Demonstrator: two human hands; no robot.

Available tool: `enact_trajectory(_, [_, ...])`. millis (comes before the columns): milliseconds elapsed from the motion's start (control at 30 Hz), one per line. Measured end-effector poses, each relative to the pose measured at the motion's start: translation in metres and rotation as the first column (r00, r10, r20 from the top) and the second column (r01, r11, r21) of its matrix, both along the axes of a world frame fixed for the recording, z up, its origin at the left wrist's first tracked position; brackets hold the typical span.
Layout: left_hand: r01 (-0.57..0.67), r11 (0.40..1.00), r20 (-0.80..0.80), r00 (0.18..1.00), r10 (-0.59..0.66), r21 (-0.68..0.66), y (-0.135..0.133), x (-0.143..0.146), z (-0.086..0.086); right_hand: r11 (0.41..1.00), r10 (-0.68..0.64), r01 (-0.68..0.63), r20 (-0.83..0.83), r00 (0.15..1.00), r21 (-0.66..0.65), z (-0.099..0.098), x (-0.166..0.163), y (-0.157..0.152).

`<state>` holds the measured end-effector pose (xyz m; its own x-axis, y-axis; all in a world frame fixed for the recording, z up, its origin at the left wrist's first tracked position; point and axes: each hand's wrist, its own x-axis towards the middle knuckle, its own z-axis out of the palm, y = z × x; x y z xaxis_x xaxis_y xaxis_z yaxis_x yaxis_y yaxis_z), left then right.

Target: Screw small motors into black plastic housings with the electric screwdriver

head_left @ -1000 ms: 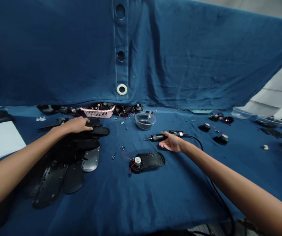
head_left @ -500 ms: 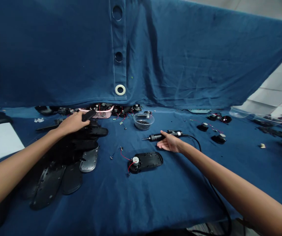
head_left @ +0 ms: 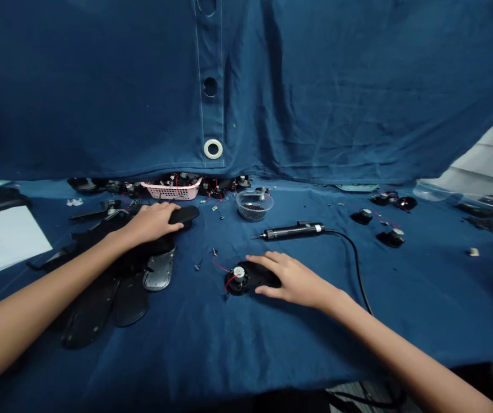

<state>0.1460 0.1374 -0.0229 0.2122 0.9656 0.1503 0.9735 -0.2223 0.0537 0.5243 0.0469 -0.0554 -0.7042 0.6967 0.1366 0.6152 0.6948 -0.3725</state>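
My left hand (head_left: 154, 222), at the left, grips a black rounded plastic cover (head_left: 186, 214) by its left end, above a pile of similar black covers (head_left: 131, 304). My right hand (head_left: 293, 278) spans a black oval plastic shell (head_left: 252, 275) lying on the cloth, with fingers along its far edge and thumb along its near edge. A round silver motor (head_left: 238, 273) with red wires sits at the shell's left end; the palm hides the right end. Behind the right hand lies a black electric screwdriver (head_left: 293, 230), bit pointing left, touched by neither hand.
A clear bowl of small dark screws (head_left: 253, 206) stands behind the screwdriver. A pink basket (head_left: 173, 190) of wired parts is at the back. More motor parts (head_left: 390, 237) lie right, white paper (head_left: 5, 241) left. A blue curtain (head_left: 315, 86) hangs behind; the screwdriver cord (head_left: 358, 269) runs down right.
My right hand has left the screwdriver and come down-left onto the shell with the motor. My left hand has shifted right with the black cover, which now lies flatter.
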Motion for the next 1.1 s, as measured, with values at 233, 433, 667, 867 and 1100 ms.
enact_trajectory(233, [0.192, 0.952, 0.444, 0.850, -0.283, 0.239, -0.077, 0.072, -0.018, 0.972, -0.232, 0.208, -0.334, 0.914, -0.107, 0.004, -0.015, -0.011])
enact_trajectory(433, [0.257, 0.965, 0.785, 0.588, -0.193, 0.045, -0.119, 0.130, -0.035, 0.786, -0.559, 0.235, -0.497, 0.664, -0.571, 0.020, -0.044, -0.029])
enact_trajectory(667, [0.083, 0.994, 0.877, 0.469, -0.104, 0.073, -0.104, 0.150, -0.032, 0.911, -0.371, 0.197, -0.508, 0.778, -0.363, 0.027, -0.048, -0.027])
enact_trajectory(867, [0.196, 0.978, 0.898, 0.439, -0.018, -0.076, -0.099, 0.153, -0.030, 0.930, -0.325, 0.173, -0.509, 0.797, -0.324, 0.032, -0.035, -0.023])
enact_trajectory(1100, [0.225, 0.960, 0.890, 0.453, 0.048, -0.166, -0.090, 0.155, -0.027, 0.901, -0.338, 0.132, -0.479, 0.810, -0.413, 0.029, -0.032, -0.014])
